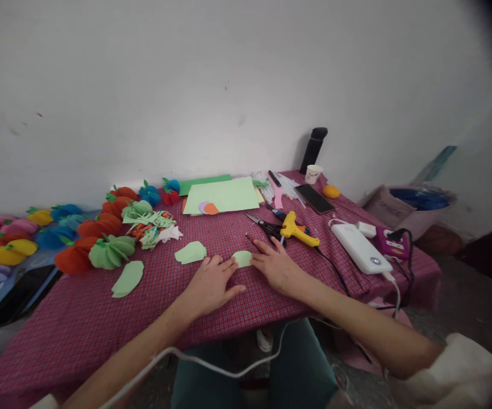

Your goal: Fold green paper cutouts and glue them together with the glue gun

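Between my two hands a small light-green paper piece (242,259) lies flat on the checked tablecloth. My left hand (214,284) rests with its fingers stretched out, the tips on the piece's left edge. From the other side, the spread fingertips of my right hand (279,267) press on its right edge. A second light-green paper stack (190,253) lies just beyond my left hand, and another green cut-out (128,279) lies farther left. Scissors (267,227) and a yellow glue gun (294,229) lie beyond my right hand.
Folded paper pumpkins (112,251) crowd the left side near paper scraps (154,230). Light-green sheets (222,196) lie at the back. To the right are a phone (315,198), a white power bank (359,248), a purple socket block (393,243), a paper cup (313,174) and a black bottle (313,150).
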The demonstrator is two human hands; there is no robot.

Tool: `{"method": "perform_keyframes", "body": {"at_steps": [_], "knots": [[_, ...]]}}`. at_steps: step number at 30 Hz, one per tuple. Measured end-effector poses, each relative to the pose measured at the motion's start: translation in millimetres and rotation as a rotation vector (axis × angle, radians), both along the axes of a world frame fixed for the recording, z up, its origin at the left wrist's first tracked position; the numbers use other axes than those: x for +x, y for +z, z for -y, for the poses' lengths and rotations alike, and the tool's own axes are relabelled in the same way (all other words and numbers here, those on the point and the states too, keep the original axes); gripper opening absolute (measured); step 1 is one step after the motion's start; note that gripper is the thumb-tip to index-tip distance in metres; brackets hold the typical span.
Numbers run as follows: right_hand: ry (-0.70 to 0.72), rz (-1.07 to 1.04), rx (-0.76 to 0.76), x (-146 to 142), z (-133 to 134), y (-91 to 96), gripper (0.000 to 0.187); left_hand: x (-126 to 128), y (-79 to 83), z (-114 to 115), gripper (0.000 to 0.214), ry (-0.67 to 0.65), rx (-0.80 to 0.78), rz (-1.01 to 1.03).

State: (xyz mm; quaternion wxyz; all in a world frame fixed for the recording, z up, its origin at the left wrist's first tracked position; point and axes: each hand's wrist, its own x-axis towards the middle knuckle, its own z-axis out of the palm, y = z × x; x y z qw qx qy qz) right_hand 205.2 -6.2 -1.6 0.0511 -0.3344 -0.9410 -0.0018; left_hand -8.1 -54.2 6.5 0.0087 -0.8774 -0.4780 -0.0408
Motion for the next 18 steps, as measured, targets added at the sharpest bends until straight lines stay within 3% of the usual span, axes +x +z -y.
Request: {"method": "perform_keyframes", "body": {"at_steps": [4,10,18], "knots": [[-0.017,-0.012,0.008,-11.2,-6.6,4.2,0.036,4.6,-1.2,-6.1,0.066,0.034,0.033,-0.008],[0.012,-0.009,-0.011,-18.7,-13.0,-9.5,0.037,9.0,-7.2,-14.7,0.071,0.018,0.010,-0.032],[0.043,-0.025,0.003,-18.2,-20.1,-13.4,0.040,4.5,-4.2,-19.7,0.070,-0.026,-0.013,-0.003]]}}
